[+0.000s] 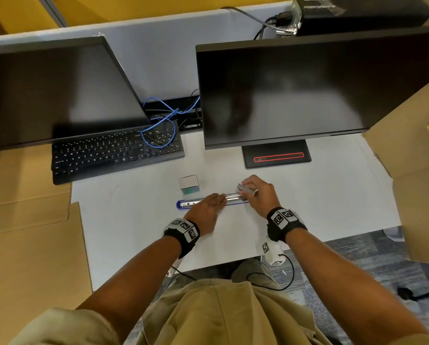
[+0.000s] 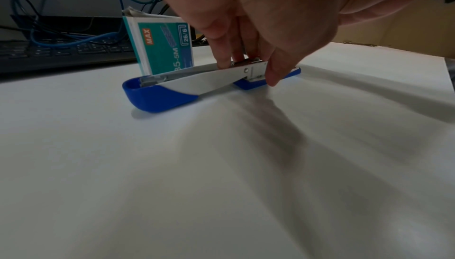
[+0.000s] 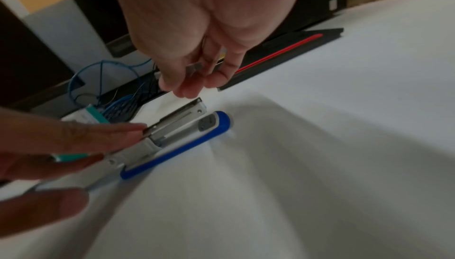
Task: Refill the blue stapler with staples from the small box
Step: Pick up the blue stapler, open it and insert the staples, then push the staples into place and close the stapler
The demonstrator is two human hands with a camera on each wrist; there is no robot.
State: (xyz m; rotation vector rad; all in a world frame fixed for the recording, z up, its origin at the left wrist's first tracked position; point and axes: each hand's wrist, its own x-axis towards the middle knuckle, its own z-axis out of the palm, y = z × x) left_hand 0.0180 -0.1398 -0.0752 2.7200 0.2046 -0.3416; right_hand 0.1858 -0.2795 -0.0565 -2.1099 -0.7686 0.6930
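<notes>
The blue stapler [image 1: 191,204] lies unfolded flat on the white desk [image 1: 133,220], its metal magazine [image 3: 177,123] facing up beside the blue base [image 3: 182,146]. My left hand [image 1: 222,199] holds it at the hinge, with fingers on top and the thumb on the near side [image 2: 246,68]. Just above the stapler's right end, my right hand [image 1: 245,189] pinches a strip of staples [image 1: 247,190], which is blurred in the right wrist view [image 3: 195,66]. The small teal staple box [image 1: 189,184] stands just behind the stapler [image 2: 162,47].
A black keyboard [image 1: 113,153] with blue cables [image 1: 163,120] over it sits at the back left under a monitor [image 1: 59,95]. A second monitor [image 1: 295,90] and its base [image 1: 275,156] stand behind my right hand. Cardboard boxes flank the desk on the left [image 1: 29,220] and right [image 1: 420,195].
</notes>
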